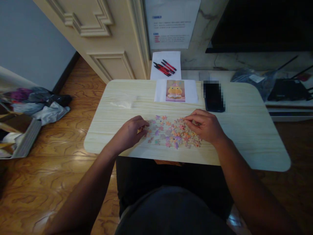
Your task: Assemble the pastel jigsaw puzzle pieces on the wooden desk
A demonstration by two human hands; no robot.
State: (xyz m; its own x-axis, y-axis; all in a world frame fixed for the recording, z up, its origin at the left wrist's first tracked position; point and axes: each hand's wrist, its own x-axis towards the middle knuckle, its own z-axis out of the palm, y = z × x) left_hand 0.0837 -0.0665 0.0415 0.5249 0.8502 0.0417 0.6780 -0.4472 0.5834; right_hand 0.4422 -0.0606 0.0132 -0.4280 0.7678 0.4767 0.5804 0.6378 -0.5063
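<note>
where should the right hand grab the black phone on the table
Probably the two long edges near its close end, coming from the person's side and above: the black phone lies flat, longer than wide, with a short end facing the right hand.

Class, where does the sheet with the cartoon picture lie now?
In the head view, the cartoon picture sheet lies at the far edge of the table, beyond the jigsaw pieces and left of the black phone.
</note>
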